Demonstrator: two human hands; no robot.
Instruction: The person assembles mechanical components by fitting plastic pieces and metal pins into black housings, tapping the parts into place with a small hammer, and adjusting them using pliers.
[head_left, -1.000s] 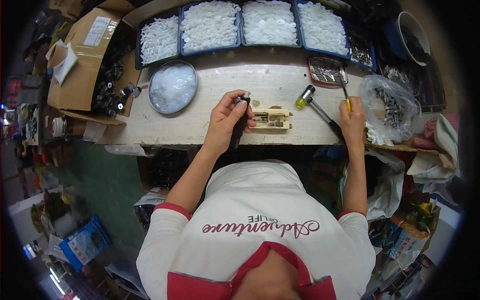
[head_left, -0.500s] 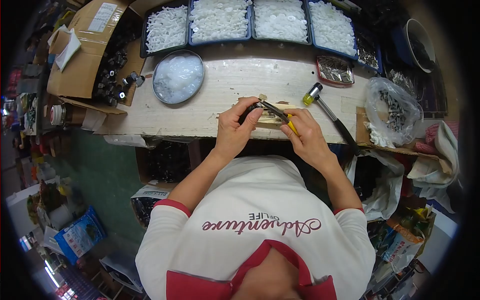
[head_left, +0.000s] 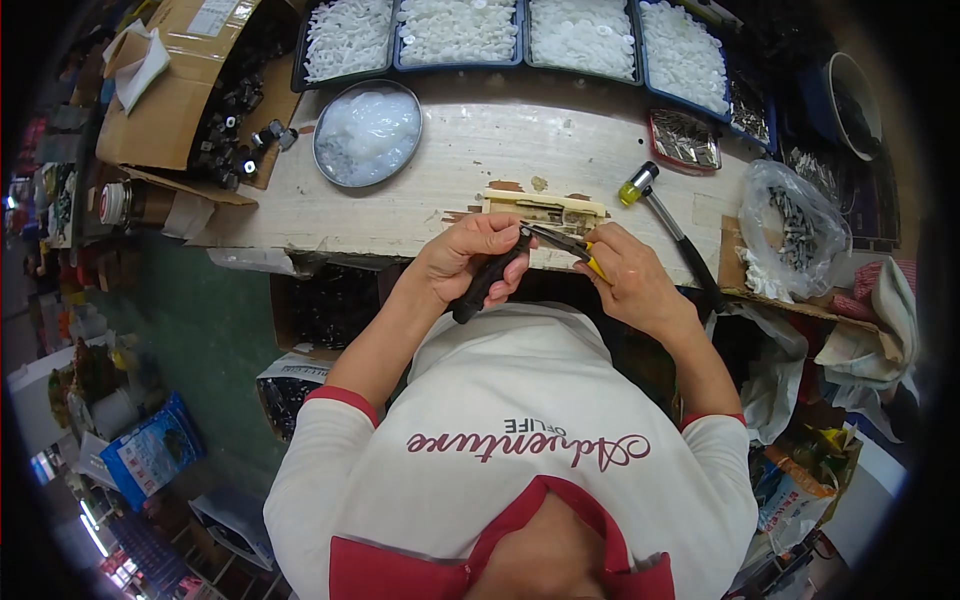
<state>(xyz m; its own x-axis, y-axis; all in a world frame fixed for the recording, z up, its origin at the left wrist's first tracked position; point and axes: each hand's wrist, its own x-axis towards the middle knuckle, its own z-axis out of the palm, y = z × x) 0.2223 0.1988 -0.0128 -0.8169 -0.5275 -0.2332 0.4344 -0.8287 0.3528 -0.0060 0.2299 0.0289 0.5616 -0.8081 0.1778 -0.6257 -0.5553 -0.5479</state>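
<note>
Green floor (head_left: 215, 330) beside pale workbench (head_left: 470, 130)

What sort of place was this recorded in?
Probably a small-parts assembly workshop: trays of white pieces line the back of a worn workbench, a hammer lies on it, and the right hand holds a yellow-handled tool.

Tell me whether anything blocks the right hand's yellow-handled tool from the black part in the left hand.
Nothing visible does. The yellow-handled tool in the right hand has its tip at the upper end of the black part in the left hand; actual contact is too small to tell.
</note>
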